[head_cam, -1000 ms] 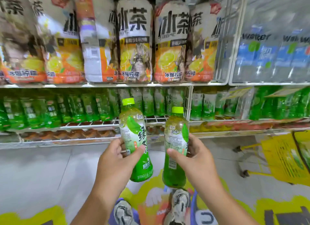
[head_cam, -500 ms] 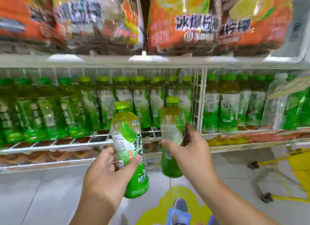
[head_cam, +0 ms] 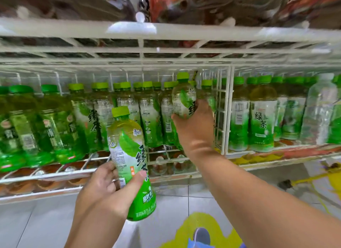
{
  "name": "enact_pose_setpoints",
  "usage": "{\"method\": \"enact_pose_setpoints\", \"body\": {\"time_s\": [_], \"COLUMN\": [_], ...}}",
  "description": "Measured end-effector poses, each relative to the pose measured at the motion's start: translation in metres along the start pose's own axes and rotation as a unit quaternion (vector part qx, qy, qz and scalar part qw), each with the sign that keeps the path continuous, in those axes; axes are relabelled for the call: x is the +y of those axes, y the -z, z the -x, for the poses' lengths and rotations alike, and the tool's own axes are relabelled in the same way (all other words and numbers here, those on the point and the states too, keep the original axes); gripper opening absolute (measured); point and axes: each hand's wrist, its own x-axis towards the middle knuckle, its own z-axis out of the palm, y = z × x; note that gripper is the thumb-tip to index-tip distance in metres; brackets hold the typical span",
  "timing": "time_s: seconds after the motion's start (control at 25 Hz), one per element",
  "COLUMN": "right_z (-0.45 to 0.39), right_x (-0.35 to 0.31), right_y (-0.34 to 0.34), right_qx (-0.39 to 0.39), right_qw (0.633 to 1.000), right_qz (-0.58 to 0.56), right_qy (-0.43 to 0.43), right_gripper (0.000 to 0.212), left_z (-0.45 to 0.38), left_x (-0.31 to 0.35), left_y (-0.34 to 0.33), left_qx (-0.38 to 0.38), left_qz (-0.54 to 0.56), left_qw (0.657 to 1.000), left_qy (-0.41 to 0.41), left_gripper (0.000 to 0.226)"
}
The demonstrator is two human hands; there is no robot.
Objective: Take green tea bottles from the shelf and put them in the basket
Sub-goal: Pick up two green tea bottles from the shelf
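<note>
A green-capped clear plastic green tea bottle [head_cam: 131,162] is gripped by the left hand [head_cam: 103,194] below the white wire shelf [head_cam: 166,31], another [head_cam: 184,100] grasped at shelf level by the right hand [head_cam: 195,129]; transfer to the unseen basket is judged next.

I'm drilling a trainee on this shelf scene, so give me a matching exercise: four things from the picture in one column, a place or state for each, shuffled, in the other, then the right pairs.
Things:
1. left hand
2. right hand
3. clear bottle
4. white wire divider

Places or states:
A. stands upright between two groups of bottles on the shelf
B. grips a green tea bottle low, in front of the shelf
C. stands on the shelf at the far right
D. grips a bottle raised above the row of green caps

Pairs: 1-B, 2-D, 3-C, 4-A
</note>
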Motion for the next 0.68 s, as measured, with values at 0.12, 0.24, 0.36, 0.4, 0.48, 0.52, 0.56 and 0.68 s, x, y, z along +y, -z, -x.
{"method": "enact_pose_setpoints", "body": {"time_s": [0.12,0.24,0.36,0.4,0.48,0.52,0.56,0.68], "right_z": [0.004,0.009,0.009,0.009,0.011,0.012,0.014,0.023], "right_x": [0.001,0.008,0.017,0.018,0.022,0.024,0.027,0.038], "right_y": [-0.003,-0.003,-0.005,-0.007,-0.006,-0.003,0.002,0.019], "right_qx": [0.048,0.077,0.065,0.065,0.061,0.054,0.049,0.04], "right_qw": [0.986,0.962,0.974,0.977,0.986,0.989,0.99,0.971], "right_qz": [0.156,0.258,0.213,0.194,0.142,0.118,0.107,0.168], "right_qy": [0.03,0.048,0.048,0.053,0.065,0.071,0.082,0.167], "right_gripper": [0.074,0.078,0.082,0.082,0.079,0.076,0.072,0.058], "left_z": [-0.008,-0.014,-0.019,-0.02,-0.022,-0.023,-0.023,-0.024], "left_x": [-0.001,0.001,0.004,0.005,0.005,0.007,0.01,0.019], "left_y": [0.002,0.003,0.001,0.0,-0.003,-0.006,-0.008,-0.018], "left_qx": [0.008,0.005,0.005,0.007,0.019,0.027,0.036,0.067], "left_qz": [0.004,-0.001,-0.028,-0.041,-0.075,-0.088,-0.103,-0.147], "left_qw": [1.0,1.0,0.999,0.998,0.995,0.993,0.991,0.981], "left_qy": [-0.001,-0.009,-0.034,-0.043,-0.064,-0.073,-0.082,-0.104], "left_gripper": [0.044,0.037,0.029,0.028,0.026,0.026,0.026,0.027]}}
